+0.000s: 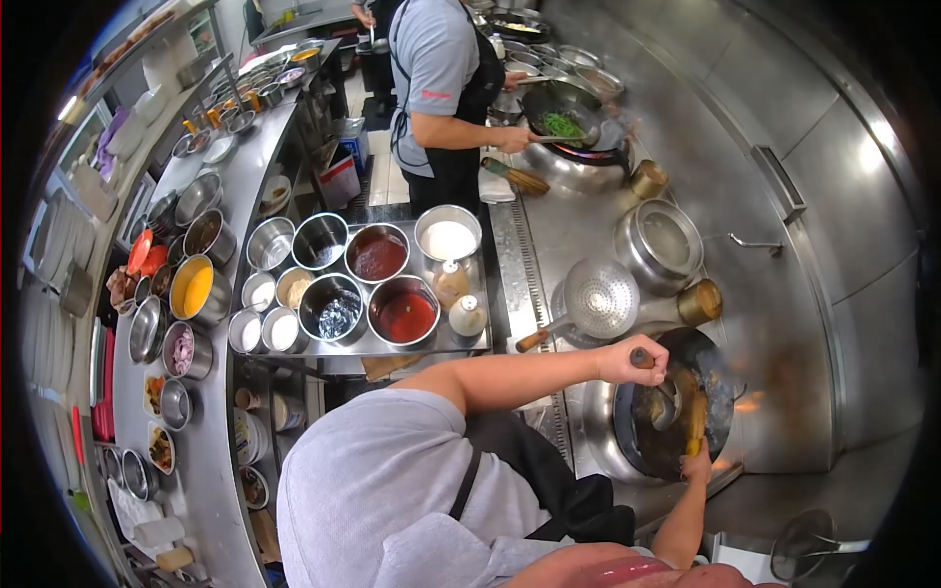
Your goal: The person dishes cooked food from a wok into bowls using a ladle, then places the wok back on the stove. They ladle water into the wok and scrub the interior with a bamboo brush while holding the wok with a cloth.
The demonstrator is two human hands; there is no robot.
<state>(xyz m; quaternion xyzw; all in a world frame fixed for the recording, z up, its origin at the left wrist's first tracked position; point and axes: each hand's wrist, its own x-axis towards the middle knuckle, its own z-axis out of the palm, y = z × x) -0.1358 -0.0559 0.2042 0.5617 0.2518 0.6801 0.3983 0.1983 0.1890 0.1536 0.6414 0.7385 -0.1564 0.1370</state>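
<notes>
My left hand (627,363) is closed around the wooden-ended handle of a metal ladle (668,410), whose bowl is down inside a dark wok (637,446). Across the wok, my right hand (696,465) grips a yellowish-brown wok brush (698,416), its bristle end over the wok's inner surface. The wok sits on a round steel burner ring (594,431). What lies in the bottom of the wok is hard to make out. An orange glow shows at its far side.
A large perforated strainer (601,299) lies beside the wok, near a steel pot (659,245) and a brass-coloured can (700,303). Sauce pots, including a red one (404,312), crowd the side table. Further along, a co-worker (436,98) handles a wok with greens (563,125).
</notes>
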